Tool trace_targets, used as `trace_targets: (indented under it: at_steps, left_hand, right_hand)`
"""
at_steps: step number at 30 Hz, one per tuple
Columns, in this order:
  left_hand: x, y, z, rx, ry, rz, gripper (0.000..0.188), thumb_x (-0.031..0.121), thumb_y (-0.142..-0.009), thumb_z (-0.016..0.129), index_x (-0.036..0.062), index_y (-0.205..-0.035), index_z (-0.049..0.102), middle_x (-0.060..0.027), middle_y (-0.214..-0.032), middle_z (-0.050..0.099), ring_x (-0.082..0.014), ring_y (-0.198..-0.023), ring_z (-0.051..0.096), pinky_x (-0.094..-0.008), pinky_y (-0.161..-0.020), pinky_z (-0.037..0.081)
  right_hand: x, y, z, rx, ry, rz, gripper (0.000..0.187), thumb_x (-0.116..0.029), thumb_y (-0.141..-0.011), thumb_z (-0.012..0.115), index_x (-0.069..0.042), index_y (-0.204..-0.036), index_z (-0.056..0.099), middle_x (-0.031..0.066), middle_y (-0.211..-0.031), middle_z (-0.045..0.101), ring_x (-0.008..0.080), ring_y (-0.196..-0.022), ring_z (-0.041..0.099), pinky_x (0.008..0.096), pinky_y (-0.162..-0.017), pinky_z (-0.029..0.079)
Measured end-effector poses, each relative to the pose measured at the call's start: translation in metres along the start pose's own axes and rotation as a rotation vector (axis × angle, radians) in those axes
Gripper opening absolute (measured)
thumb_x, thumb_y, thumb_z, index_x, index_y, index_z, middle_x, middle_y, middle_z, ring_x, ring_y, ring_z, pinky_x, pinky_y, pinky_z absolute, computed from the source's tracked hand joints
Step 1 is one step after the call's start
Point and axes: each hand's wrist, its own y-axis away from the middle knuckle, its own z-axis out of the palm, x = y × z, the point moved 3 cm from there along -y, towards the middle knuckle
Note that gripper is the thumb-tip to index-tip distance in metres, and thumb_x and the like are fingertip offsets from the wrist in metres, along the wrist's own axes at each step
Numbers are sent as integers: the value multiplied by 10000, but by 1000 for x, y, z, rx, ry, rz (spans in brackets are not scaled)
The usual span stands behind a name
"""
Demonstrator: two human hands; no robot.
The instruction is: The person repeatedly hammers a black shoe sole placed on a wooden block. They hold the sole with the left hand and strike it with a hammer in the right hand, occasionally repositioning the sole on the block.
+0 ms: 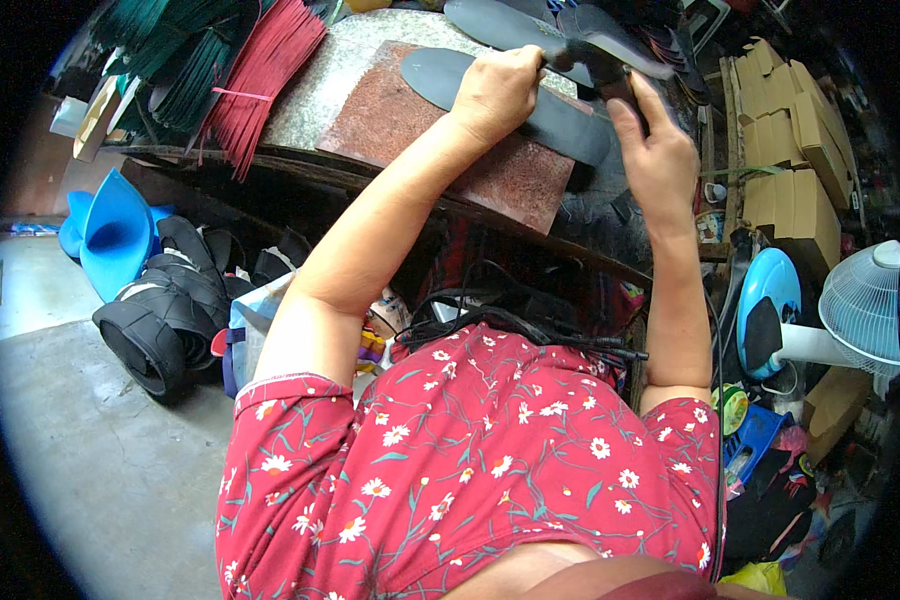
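My right hand grips the short handle of a dark hammer, thumb and forefinger stretched along it. Close to the hammer's head, my left hand is closed in a fist; what its fingers hold is hidden. Beneath both hands, a dark grey sole-shaped piece lies across a reddish-brown, worn board. Its rounded end shows left of my left hand. Farther back are another grey sole-shaped piece and a black one with a pale edge.
Bundles of red strips and dark green strips lie at the bench's left. Black curved pieces and blue sheets stand on the floor. Cardboard boxes and a white-and-blue fan are at the right. Black cables hang before me.
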Motion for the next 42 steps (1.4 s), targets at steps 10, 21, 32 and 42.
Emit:
trace_targets:
  at_steps: [10,21,32,42]
  left_hand:
    - [-42,8,10,62,818,-675,140,90,-903,633,-40,-955,639,-112,-807,706,-158,-716,706,-278,-629,581]
    - [-15,-5,-6,-114,183,-121,186,176,-883,679,31,-991,636,-145,-870,705,-283,-806,702,-372,-720,547]
    - [-35,7,12,84,845,-720,158,125,-895,646,-19,-958,628,-133,-834,704,-208,-721,711,-328,-633,578]
    - [-15,0,3,-71,293,-188,199,166,-865,673,10,-981,630,-181,-812,691,-333,-776,693,-383,-711,550]
  right_hand:
    - [45,22,31,-149,176,205,437,-499,-919,572,-252,-1277,620,183,-980,705,400,-945,666,457,-813,528]
    - [8,-3,-30,282,-493,-57,416,-311,-929,672,-77,-1269,619,125,-970,711,219,-814,679,318,-704,521]
    - [51,28,23,-120,178,195,434,-494,-924,568,-229,-1262,633,173,-1007,707,379,-937,675,446,-808,527]
    - [11,7,-32,164,-393,-16,402,-254,-916,702,-44,-1252,636,113,-1028,730,149,-809,679,283,-727,540]
